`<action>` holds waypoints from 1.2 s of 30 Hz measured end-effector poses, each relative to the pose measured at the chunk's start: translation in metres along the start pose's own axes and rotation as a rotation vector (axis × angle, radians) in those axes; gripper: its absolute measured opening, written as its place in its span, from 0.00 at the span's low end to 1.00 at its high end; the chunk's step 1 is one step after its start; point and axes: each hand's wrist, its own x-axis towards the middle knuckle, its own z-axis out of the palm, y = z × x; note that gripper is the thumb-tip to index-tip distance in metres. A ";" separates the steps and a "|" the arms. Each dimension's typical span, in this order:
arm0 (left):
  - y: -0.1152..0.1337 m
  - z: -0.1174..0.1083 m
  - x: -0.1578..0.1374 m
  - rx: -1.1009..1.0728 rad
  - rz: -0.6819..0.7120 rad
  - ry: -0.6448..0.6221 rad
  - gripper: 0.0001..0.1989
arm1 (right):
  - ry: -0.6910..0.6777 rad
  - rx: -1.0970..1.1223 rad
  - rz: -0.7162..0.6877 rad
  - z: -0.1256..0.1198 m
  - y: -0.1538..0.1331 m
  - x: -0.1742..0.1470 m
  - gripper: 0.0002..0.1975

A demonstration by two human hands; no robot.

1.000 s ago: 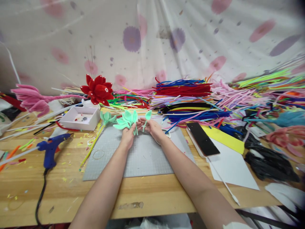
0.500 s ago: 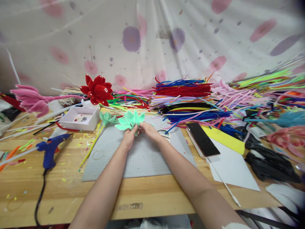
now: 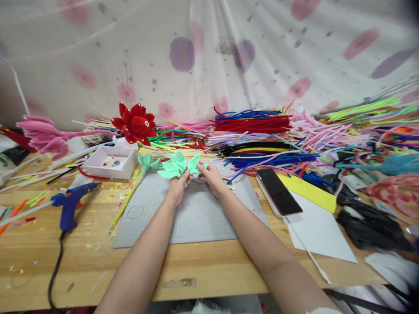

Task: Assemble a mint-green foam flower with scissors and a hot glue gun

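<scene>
Left hand: pinching the green petal bunch over the grey mat's far edge.
Right hand: fingers pressed on one petal — a second ago apart, now joined beside the bunch.
Work: bunch growing — petal added.

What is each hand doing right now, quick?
Left hand: grip closed on the mint green leaf cluster.
Right hand: grip closed, pinching one mint green leaf beside the cluster.
</scene>
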 end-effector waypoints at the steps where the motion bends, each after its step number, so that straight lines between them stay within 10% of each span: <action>1: -0.001 0.000 0.000 0.021 -0.019 0.011 0.14 | 0.022 -0.016 0.002 -0.001 0.000 0.001 0.17; 18: -0.013 -0.003 0.003 0.018 -0.096 0.021 0.16 | 0.203 0.108 0.088 -0.008 0.006 0.010 0.13; 32: -0.005 -0.004 -0.001 0.113 -0.136 -0.208 0.10 | 0.029 -0.027 0.035 0.000 -0.001 0.001 0.17; 36: -0.009 -0.008 0.005 0.099 -0.078 0.023 0.12 | 0.147 -0.115 0.031 -0.003 0.000 0.001 0.16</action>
